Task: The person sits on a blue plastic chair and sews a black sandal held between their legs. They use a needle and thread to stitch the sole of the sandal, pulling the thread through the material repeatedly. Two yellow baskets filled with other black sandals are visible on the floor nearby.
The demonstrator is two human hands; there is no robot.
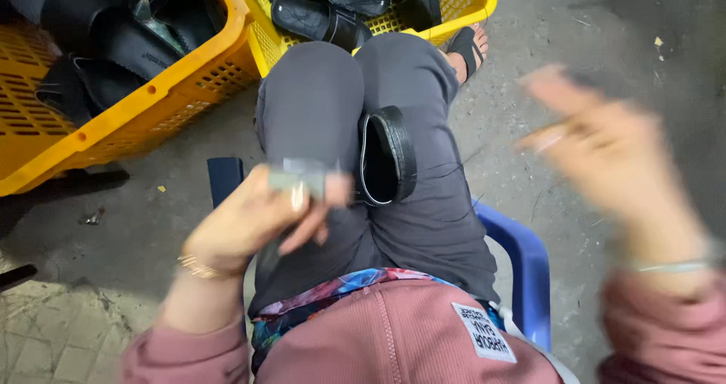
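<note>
You sit on a blue plastic chair (522,263) over a grey concrete floor (590,66), rough and stained, with paving slabs (45,331) at lower left. Two yellow plastic crates sit ahead of your knees: the big crate (136,104) at upper left and the second crate (461,6) at top centre, both loaded with black sandals (318,17). Your foot in a black sandal shows just beside the second crate.

One black sandal (387,156) lies on its edge in the crease between your thighs, just right of your left hand (249,221), near but not touching as far as visible. The left hand is curled around a small grey flat piece (302,178), pinched at the fingertips above your left thigh. What the piece is, unclear.

Your right hand (605,150) is raised out to the right, well apart from the sandal, fingers spread loosely, heavily blurred. Whether it holds anything, cannot tell.
</note>
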